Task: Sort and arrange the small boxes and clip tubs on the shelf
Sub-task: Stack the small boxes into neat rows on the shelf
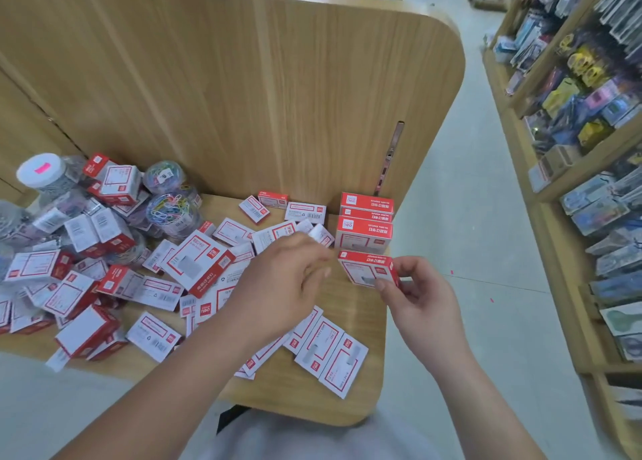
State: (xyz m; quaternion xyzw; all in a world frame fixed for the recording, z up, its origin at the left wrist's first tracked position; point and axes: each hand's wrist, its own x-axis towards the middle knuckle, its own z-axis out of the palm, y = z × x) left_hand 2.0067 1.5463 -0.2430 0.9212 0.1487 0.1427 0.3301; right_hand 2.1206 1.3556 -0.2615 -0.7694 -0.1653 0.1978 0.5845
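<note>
**Sorting stock on a wooden shelf**

Nearest the viewer, 2 bare forearms reach forward over the shelf's rounded front edge. Just beyond the edge, 3 flat boxes lie side by side, white with red borders.

The left hand hovers above the scattered boxes, fingers curled and blurred. It is not possible to tell whether its grip holds anything. The right hand is over the shelf's right edge. Its grip pinches a red-and-white box between thumb and fingertips, lifted off the shelf.

Just behind the held box, a tidy stack of boxes stands in the shelf's right rear corner. To the left, a loose heap of boxes covers most of the shelf, lying at every angle.

Farther back on the left stand clear clip tubs full of coloured paper clips, and a white-lidded tub. A tall wooden panel rises behind. An aisle and a merchandise rack are on the right.
</note>
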